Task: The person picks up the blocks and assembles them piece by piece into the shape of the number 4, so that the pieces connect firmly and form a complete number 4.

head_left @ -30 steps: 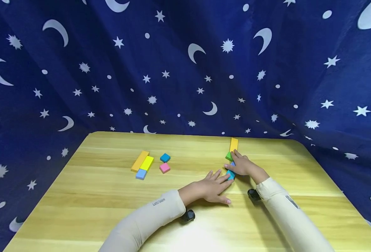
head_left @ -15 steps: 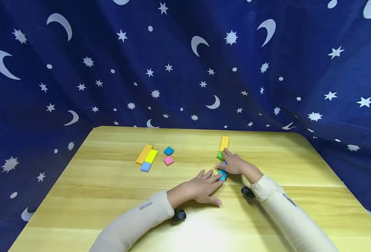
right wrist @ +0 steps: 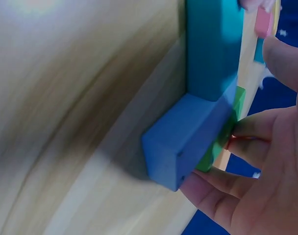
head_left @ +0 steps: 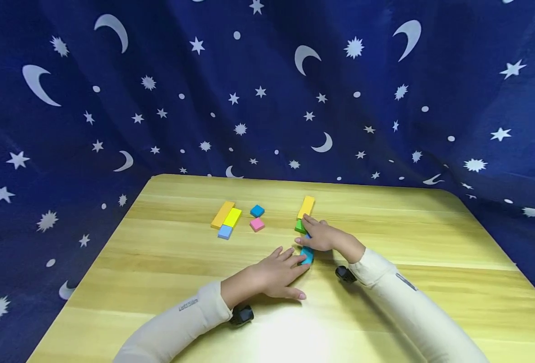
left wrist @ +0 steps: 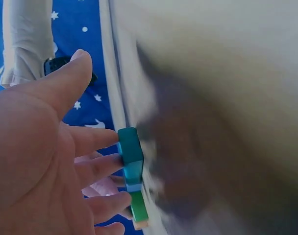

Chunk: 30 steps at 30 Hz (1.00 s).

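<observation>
A line of touching blocks runs toward the back of the table: a teal block (head_left: 307, 256), a blue block (right wrist: 176, 134), a green block (head_left: 300, 227) and a long orange-yellow block (head_left: 306, 206). My left hand (head_left: 276, 276) lies spread with straight fingers, its fingertips against the teal block. Over the blue block, mostly covering it in the head view, is my right hand (head_left: 325, 237). Its fingertips touch the blue and green blocks, and the thumb is stretched out to the left, not curled round them.
Left of the line lie a dark blue block (head_left: 257, 210) and a pink block (head_left: 257, 224). Farther left, an orange block (head_left: 223, 215), a yellow block (head_left: 233, 218) and a light blue block (head_left: 225, 232) sit together. A starry curtain (head_left: 267, 126) hangs behind the wooden table (head_left: 408, 227).
Both hands have slid the line of blocks leftward, nearer the pink and dark blue blocks. The head view has also shifted; finger positions look much the same.
</observation>
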Available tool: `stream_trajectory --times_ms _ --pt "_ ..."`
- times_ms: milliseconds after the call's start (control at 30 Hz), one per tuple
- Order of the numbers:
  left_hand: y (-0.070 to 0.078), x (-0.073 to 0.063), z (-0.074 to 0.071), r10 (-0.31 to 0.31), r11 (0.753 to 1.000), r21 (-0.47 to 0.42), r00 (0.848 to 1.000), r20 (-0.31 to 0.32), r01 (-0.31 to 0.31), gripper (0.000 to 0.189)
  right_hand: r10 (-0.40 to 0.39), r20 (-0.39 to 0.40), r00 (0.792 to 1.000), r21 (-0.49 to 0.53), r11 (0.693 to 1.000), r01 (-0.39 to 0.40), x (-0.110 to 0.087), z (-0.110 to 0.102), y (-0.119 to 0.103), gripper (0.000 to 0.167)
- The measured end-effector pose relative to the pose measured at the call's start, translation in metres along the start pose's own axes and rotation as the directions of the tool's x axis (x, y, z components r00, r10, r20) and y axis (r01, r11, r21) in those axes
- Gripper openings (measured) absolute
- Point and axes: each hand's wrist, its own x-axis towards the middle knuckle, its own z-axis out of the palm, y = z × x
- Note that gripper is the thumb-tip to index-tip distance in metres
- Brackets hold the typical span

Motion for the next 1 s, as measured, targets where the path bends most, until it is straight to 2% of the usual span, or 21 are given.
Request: stream_trajectory --times_ms 267,400,500,700,833,1000 --pt "0.002 -0.022 0.004 0.027 1.0 -0.015 1.0 -0.016 -0.027 0.071 -0.051 0.029 0.998 0.004 0.999 0.051 0.002 0.003 -0.021 0.063" --pt "0.005 -0.029 0.006 0.034 0.999 -0.011 0.999 -0.038 -0.034 0.071 -0.113 0.002 0.994 0.018 0.993 0.113 0.0 0.001 -0.024 0.058" --pt "0.006 -0.033 0.009 0.035 0.999 -0.009 0.998 -0.057 -0.035 0.071 -0.144 -0.039 0.989 -0.019 0.99 0.143 -0.001 0.002 -0.022 0.054" --pt "0.003 -0.036 0.01 0.027 1.0 -0.004 0.996 -0.084 -0.027 0.071 -0.183 -0.084 0.979 -0.141 0.975 0.17 0.002 0.006 -0.014 0.048" --pt "0.003 -0.037 0.009 0.03 0.999 -0.031 0.995 -0.092 -0.033 0.07 -0.161 -0.103 0.982 -0.183 0.973 0.14 0.006 0.006 -0.013 0.047" --pt "0.002 -0.034 0.009 0.054 0.997 -0.05 0.994 -0.097 -0.059 0.069 -0.171 -0.091 0.981 -0.186 0.971 0.152 0.012 0.004 -0.015 0.047"
